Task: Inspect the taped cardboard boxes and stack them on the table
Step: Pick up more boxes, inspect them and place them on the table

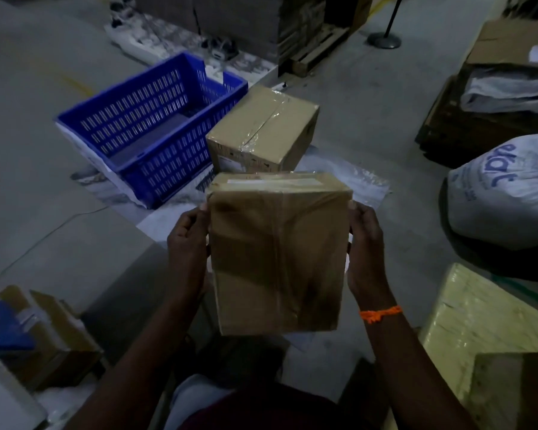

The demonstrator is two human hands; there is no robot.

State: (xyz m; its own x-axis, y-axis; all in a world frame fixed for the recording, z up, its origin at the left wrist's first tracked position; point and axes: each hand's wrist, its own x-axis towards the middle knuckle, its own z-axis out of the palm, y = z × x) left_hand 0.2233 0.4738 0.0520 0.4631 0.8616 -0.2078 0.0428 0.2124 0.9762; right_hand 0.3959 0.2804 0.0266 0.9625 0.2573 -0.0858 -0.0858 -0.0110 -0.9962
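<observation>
I hold a taped cardboard box (278, 252) up in front of me, its broad taped face toward the camera and clear tape running down its middle. My left hand (187, 246) grips its left edge, fingers curled round it. My right hand (365, 249), with an orange thread on the wrist, grips the right edge. A second taped cardboard box (261, 128) stands on the floor just beyond, upright, with clear tape across its top.
A blue slotted plastic crate (149, 125) sits left of the far box. A white printed sack (507, 193) lies at right, a pale yellow wrapped package (479, 324) at lower right. Open cartons (53, 330) stand at lower left. A clear plastic sheet (354, 184) covers the floor.
</observation>
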